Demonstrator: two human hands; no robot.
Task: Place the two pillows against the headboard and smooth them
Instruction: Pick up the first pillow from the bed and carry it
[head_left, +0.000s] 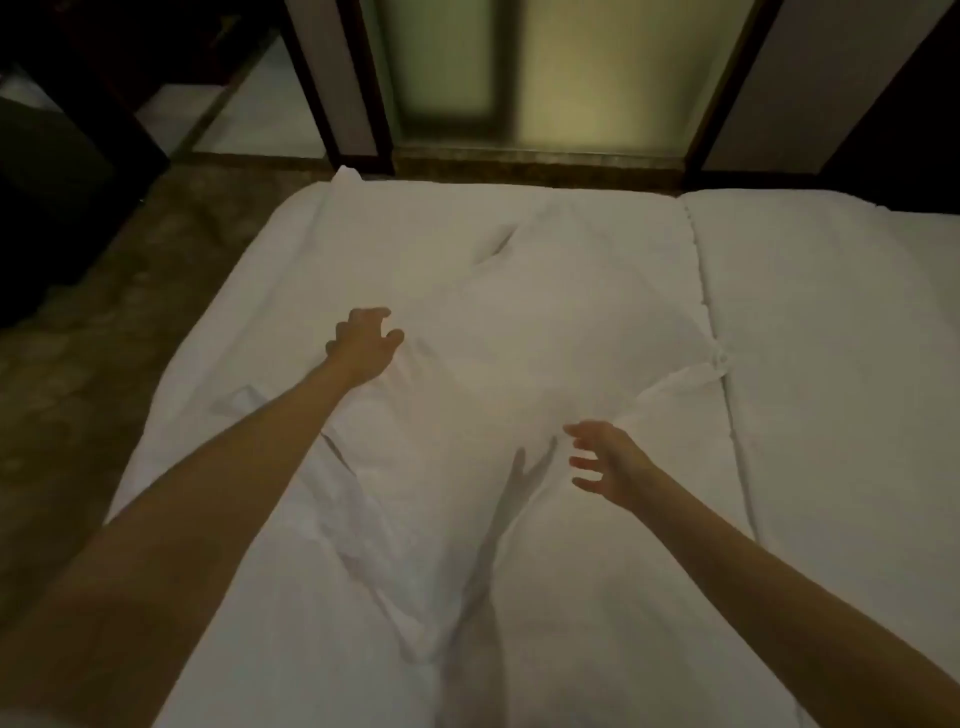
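A white pillow (519, 322) lies on the white bed (831, 364), in the middle of the view, with a corner pointing toward me. Another white pillow edge (353, 197) shows under or behind it at the far left; whether it is a second pillow I cannot tell. My left hand (363, 343) hovers at the pillow's left edge with fingers curled and apart, holding nothing. My right hand (608, 462) hangs just over the pillow's near right side, fingers spread. No headboard is visible.
A seam (701, 291) splits the mattress top into two parts on the right. Brown floor (104, 338) runs along the bed's left side. Beyond the bed stand frosted glass panels (571, 78) in dark frames, and dark furniture (52, 182) at the far left.
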